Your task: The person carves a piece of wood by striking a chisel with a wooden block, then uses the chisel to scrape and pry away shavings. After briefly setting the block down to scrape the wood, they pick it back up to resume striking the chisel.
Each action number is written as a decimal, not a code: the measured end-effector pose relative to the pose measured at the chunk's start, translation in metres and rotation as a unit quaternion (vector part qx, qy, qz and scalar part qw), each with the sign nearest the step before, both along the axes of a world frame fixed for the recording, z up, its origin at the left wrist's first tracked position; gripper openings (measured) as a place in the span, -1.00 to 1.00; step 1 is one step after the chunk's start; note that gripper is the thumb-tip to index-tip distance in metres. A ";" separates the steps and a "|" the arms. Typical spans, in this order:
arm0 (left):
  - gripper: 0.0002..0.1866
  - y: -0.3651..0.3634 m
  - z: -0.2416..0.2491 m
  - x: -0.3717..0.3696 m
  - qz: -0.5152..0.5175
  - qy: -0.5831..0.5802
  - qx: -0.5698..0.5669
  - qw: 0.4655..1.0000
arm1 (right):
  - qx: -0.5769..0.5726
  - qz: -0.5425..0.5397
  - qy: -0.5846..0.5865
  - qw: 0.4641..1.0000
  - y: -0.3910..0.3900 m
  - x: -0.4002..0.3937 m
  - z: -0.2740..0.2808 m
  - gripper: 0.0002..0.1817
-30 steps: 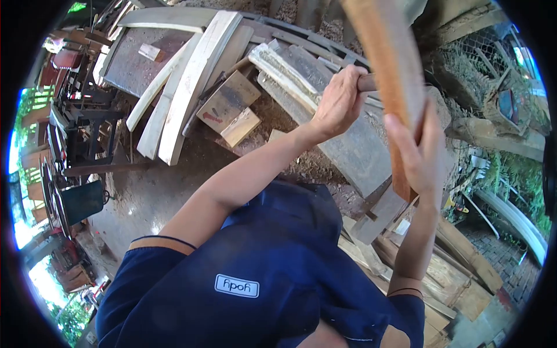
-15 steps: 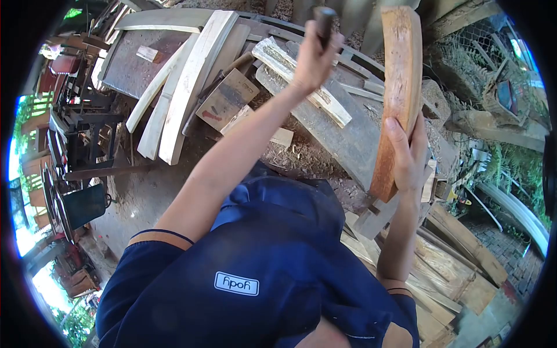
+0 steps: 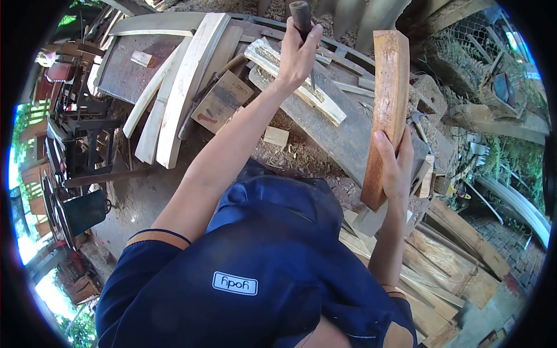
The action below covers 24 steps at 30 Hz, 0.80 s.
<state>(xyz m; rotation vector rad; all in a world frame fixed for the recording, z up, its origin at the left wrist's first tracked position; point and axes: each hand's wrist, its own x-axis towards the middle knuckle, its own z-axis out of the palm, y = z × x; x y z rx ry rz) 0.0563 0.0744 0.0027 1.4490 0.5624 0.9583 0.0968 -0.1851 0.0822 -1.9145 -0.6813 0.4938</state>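
Far out to the left of the fingers, a dark metal bucket [image 3: 81, 211] stands on the ground. Its opening faces away, so what it holds cannot be told. Between it and the hands, pale curved planks [image 3: 185, 81] lie side by side against a grey slab.

The left hand [image 3: 297, 55] is raised at arm's length. Its fingers are wrapped tight around the dark wooden handle of a chisel-like tool [image 3: 301, 14], and the thumb is pressed along the handle's side. A thin metal blade shows just below the fist, pointing down. Under the fist lie a split pale billet and a long grey board [image 3: 342, 136], with wood chips [image 3: 296, 156] scattered nearer the body.

To the right, well apart from the tool, the right hand [image 3: 394, 165] holds a reddish, slightly curved wood piece [image 3: 387, 87] upright by its lower end. The thumb lies across the near face and the fingers curl behind, clamping it. The upper part stands free above the fingertips.

As I judge it, the work goes best if the clamping fingers stay low on the piece, well below where the blade would land. The foot of the piece should be braced on something firm, not held in the air. The tool should come down along the grain, with the wrist kept straight.
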 end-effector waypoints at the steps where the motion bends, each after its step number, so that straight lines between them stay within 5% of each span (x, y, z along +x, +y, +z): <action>1: -0.73 -0.003 0.001 0.001 -0.003 0.007 0.008 1.000 | -0.010 0.003 0.015 1.000 0.000 -0.001 0.002 -0.35; 6: -0.70 -0.027 0.024 -0.002 -0.005 0.089 0.050 0.995 | 0.000 0.037 0.018 0.999 0.009 0.007 0.012 -0.36; 10: -0.69 -0.047 0.021 0.010 -0.049 0.116 0.103 0.987 | 0.173 0.010 -0.032 0.984 0.030 0.021 0.065 -0.44; 14: -0.67 -0.067 0.014 0.015 -0.072 0.093 0.157 0.981 | 0.181 0.013 -0.076 0.980 0.045 0.033 0.083 -0.41; 16: -0.65 -0.072 0.010 0.013 -0.091 0.039 0.236 0.967 | -0.187 0.121 -0.231 0.947 0.046 0.036 0.076 -0.41; 18: -0.65 -0.073 0.009 0.017 -0.073 0.059 0.222 0.970 | -0.144 0.125 -0.296 0.936 0.040 0.042 0.067 -0.39; 21: -0.69 -0.077 0.009 0.013 -0.086 0.090 0.198 0.972 | 0.085 0.030 -0.144 0.985 0.038 0.026 0.083 -0.38; 24: -0.70 -0.077 0.011 0.012 -0.087 0.050 0.180 0.979 | 0.021 0.078 -0.204 0.976 0.039 0.023 0.070 -0.43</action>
